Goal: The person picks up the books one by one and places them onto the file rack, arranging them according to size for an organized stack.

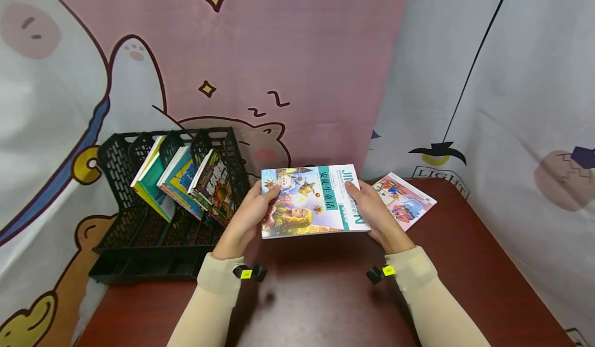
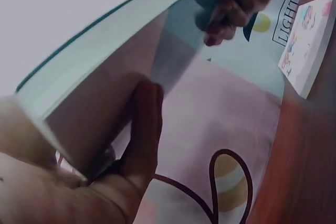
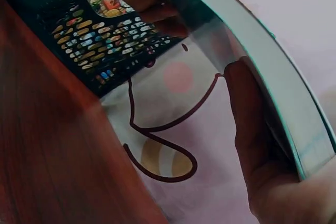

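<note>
A children's storybook [image 1: 297, 202] with an illustrated cover and a green title strip is held up over the table between both hands. My left hand [image 1: 251, 210] grips its left edge, thumb on the cover and fingers behind. On the opposite edge my right hand [image 1: 378, 215] holds it the same way. Both wrist views show the book's [image 2: 105, 51] pale page edge and the fingers [image 3: 247, 114] against its underside. Behind the right hand a pink picture book [image 1: 409, 200] lies flat on the table.
At the left stands a black desk rack [image 1: 149, 251] with dividers. Leaning in its slots are green and yellow books [image 1: 155, 182], blue books [image 1: 181, 179] and a dark-covered book [image 1: 216, 187]. A printed cloth [image 1: 307, 68] hangs behind the reddish-brown table [image 1: 316, 300].
</note>
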The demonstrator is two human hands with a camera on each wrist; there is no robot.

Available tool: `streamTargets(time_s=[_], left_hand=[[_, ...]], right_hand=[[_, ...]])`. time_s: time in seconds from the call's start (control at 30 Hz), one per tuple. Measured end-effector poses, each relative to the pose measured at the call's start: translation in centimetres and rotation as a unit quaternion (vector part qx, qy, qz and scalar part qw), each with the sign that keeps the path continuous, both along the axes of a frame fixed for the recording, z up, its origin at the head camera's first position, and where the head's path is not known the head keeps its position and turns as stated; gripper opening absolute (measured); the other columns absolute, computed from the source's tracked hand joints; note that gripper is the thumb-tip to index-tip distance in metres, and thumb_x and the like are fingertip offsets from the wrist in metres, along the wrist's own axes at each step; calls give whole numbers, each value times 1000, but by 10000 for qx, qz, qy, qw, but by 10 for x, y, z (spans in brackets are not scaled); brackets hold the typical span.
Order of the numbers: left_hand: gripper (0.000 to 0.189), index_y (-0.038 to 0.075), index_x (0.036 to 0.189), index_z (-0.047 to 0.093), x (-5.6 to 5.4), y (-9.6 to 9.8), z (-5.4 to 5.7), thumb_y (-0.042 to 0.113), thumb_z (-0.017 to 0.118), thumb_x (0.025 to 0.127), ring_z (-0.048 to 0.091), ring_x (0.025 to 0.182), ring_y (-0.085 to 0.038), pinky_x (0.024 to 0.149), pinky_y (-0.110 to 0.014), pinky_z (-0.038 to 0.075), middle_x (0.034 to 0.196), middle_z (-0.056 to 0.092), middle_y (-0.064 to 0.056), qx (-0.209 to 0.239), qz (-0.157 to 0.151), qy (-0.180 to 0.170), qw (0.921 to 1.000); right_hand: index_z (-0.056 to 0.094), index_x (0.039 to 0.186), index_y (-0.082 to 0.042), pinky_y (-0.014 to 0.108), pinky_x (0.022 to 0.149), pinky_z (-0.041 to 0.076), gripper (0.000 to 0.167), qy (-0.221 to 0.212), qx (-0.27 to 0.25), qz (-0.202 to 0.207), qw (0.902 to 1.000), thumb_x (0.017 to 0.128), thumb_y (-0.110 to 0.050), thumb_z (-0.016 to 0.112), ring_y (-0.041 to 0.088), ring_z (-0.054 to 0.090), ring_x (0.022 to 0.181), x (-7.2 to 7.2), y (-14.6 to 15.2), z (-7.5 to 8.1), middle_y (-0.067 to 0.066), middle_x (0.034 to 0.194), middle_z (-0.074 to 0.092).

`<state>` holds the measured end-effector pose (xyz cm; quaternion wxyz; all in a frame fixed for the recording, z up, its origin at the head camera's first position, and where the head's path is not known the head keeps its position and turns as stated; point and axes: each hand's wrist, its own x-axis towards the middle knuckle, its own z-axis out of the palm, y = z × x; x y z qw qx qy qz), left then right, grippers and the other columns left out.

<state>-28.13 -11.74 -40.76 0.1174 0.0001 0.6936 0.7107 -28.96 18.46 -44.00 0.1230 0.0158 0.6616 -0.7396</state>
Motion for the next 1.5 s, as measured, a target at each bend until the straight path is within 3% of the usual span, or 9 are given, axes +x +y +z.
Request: streamTargets(time_s=[0.2, 0.43, 0.57, 0.8, 0.9, 1.03, 1.23, 1.33, 1.5], left_hand=[[49, 12, 156, 52, -7, -13, -5, 39, 58, 115, 72, 95, -14, 82, -31, 60, 117, 72, -6, -556, -41, 227, 9982], [55, 21, 164, 50, -12, -38, -10, 45, 60, 115, 66, 136, -34, 118, -58, 51, 149, 69, -14, -1661, -416, 828, 9818], [46, 21, 151, 66, -14, -43, -15, 48, 57, 115, 68, 130, -29, 114, -55, 53, 144, 72, -9, -2370, -1236, 1172, 9565], [40, 26, 132, 77, -16, -31, -23, 55, 54, 115, 59, 84, -17, 83, -39, 52, 110, 73, -3, -2969, -3002, 1465, 8946], [42, 26, 137, 74, -15, -25, -24, 55, 55, 114, 66, 91, -14, 90, -40, 55, 117, 76, -1, -3018, -3193, 1496, 8857], [43, 22, 144, 71, -14, -22, -24, 50, 58, 114, 73, 117, -16, 107, -46, 59, 133, 78, -1, -2777, -3059, 1606, 8964], [51, 18, 155, 63, -13, -27, -21, 48, 61, 113, 70, 129, -21, 104, -45, 57, 147, 73, -7, -2273, -2510, 1551, 9281], [63, 14, 165, 52, -12, -28, -19, 49, 62, 113, 70, 111, -21, 96, -42, 55, 148, 69, -11, -2247, -2091, 1468, 9403], [62, 10, 161, 55, -8, -26, -15, 49, 61, 113, 62, 87, -17, 87, -39, 55, 115, 67, -11, -2032, -1481, 1256, 9597]], right_hand=[[41, 162, -5, 37, 69, 69, 61, 256, 398, 325, 9984, 119, -47, 45, 16, 83, 80, -3, 8, 0, -1, 99, 81], [42, 162, -7, 41, 69, 69, 60, 256, 660, 1011, 9924, 118, -47, 49, 24, 84, 82, -3, 17, 2, 6, 106, 83], [43, 163, -7, 41, 69, 69, 60, 170, 692, 1324, 9886, 117, -45, 52, 23, 84, 82, 0, 16, 5, 5, 106, 83], [49, 157, -4, 38, 68, 69, 52, 366, 700, 2026, 9761, 118, -37, 53, 20, 84, 84, 4, 16, 5, 6, 108, 84], [51, 156, -6, 39, 69, 69, 51, 424, 795, 2042, 9748, 117, -39, 55, 21, 84, 84, 3, 15, 4, 6, 110, 84], [57, 152, -8, 41, 69, 69, 52, 573, 1026, 1751, 9775, 115, -45, 58, 22, 84, 82, 1, 14, 3, 8, 107, 84], [62, 145, -6, 34, 75, 69, 48, 621, 709, 750, 9927, 116, -44, 58, 13, 80, 87, -5, 18, 2, 0, 109, 80], [54, 155, -4, 29, 80, 68, 52, 608, 310, 399, 9969, 117, -40, 55, 9, 78, 93, -5, 18, 2, -3, 114, 77], [32, 170, -7, 29, 81, 68, 69, 501, 33, 252, 9984, 116, -43, 56, 10, 80, 90, -3, 8, 3, -3, 114, 74]])
